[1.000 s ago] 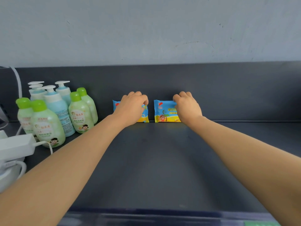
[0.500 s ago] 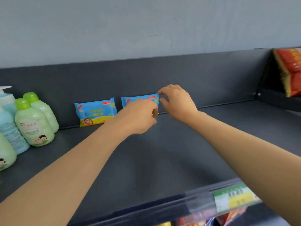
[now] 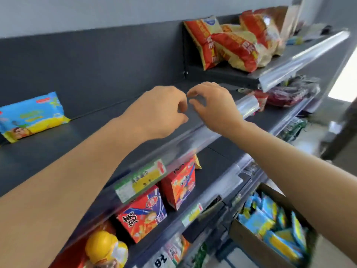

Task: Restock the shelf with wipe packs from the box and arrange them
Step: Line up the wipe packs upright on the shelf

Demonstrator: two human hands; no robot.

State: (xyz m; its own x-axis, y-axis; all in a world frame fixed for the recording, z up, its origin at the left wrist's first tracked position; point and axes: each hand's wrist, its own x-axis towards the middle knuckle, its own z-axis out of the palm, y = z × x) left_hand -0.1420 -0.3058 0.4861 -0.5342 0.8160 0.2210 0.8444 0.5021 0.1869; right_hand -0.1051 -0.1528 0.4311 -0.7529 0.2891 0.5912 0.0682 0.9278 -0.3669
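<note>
Over the dark shelf, near its front edge: left hand and right hand close together, fingertips nearly meeting, fingers loosely curled, both holding nothing. Wipe pack far left on same shelf, standing against back panel, well apart from both hands, left of left forearm. Box of more blue wipe packs low at right, below right forearm, well under the hands; open top, packs jumbled inside, blurred. Clear price rail along shelf front directly beneath hands, with green-yellow label further down it. Next shelf down: red snack boxes and a yellow round item, partly hidden by left forearm and rail. Upper right, on a neighbouring shelf: red-yellow snack bags piled up. Further right, dark red packets, blurred. Between hands and box: rail and lower shelf edges. Between hands and wipe pack: bare shelf only. Whole frame motion-blurred, small label text unreadable.
</note>
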